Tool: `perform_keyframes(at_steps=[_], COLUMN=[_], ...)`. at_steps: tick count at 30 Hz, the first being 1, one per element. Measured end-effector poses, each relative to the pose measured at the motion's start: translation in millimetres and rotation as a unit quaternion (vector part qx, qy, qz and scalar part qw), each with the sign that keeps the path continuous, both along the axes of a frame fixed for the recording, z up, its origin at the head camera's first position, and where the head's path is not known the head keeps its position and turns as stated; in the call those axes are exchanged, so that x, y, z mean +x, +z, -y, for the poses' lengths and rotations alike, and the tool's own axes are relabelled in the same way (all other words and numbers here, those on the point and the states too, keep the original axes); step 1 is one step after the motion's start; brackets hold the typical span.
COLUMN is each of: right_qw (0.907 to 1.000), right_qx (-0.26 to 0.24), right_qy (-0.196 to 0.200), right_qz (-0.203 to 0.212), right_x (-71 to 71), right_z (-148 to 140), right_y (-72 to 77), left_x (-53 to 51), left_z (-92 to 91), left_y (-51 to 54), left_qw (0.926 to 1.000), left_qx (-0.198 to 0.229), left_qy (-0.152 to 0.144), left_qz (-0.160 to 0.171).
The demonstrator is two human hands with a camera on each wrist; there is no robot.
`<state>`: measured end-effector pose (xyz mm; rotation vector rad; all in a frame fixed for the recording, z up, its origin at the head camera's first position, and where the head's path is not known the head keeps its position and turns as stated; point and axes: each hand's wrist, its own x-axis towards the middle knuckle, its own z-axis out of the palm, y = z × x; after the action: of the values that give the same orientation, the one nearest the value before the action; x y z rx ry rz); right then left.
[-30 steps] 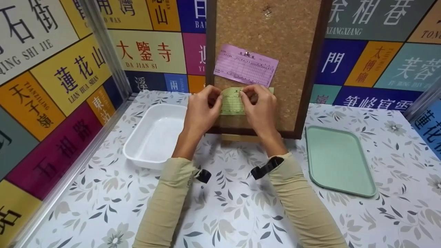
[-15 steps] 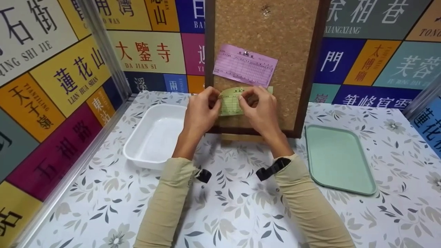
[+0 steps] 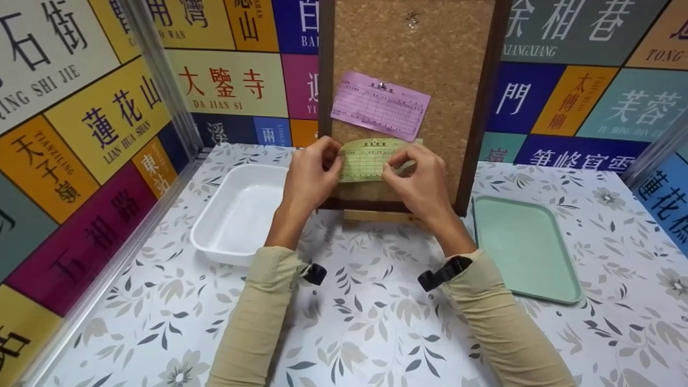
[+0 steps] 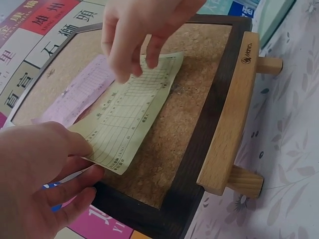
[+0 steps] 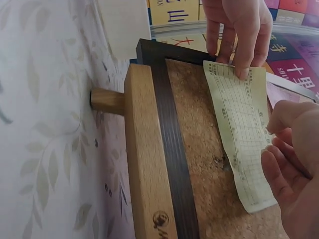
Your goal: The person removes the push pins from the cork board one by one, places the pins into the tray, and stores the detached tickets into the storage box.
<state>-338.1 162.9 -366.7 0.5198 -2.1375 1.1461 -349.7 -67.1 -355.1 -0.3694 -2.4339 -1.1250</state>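
Note:
A yellow-green printed receipt slip (image 3: 365, 161) lies against the lower part of a framed corkboard (image 3: 365, 196). A small pin seems to sit at its top edge. My left hand (image 3: 313, 171) pinches the slip's left end, with the thumb on its front in the right wrist view. Over the slip's right part is my right hand (image 3: 422, 177), its fingers loosely bent and nothing visible between them. In the left wrist view that hand (image 4: 144, 35) hovers by the slip's far end. A pink receipt slip (image 3: 380, 105) hangs tilted above, fixed by a pin at its top.
Left of the board stands a white plastic basin (image 3: 209, 226), partly behind my left arm. A green tray (image 3: 529, 250) lies to the right. The board leans on a wooden stand (image 4: 229, 114) on a flower-patterned tablecloth (image 3: 365, 333). Several pins cluster high on the cork (image 3: 412, 21).
My right hand has drawn right and slightly down from the slip's top middle, uncovering more of the slip. The left hand has kept its pinch at the left end.

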Motion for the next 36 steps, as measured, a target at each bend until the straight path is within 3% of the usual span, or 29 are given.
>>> perform_keyframes(at_steps=[13,29,36], right_qw=[0.9984,0.9946,0.9927], right_qx=[0.053,0.093,0.096], right_qy=[0.014,-0.045,-0.072], right_qz=[-0.017,-0.004,0.019], right_x=[28.9,38.7,48.9], right_z=[-28.6,-101.0,-122.9], right_y=[3.6,-10.6,-18.8], left_x=[-2.6,5.6,11.4], left_z=[5.4,21.8,36.5], left_y=[1.7,11.8,15.0], left_qw=[0.9986,0.9969,0.9977], left_qx=[0.034,0.052,0.036], left_qy=[-0.032,-0.037,-0.018], left_qz=[-0.026,-0.046,-0.054])
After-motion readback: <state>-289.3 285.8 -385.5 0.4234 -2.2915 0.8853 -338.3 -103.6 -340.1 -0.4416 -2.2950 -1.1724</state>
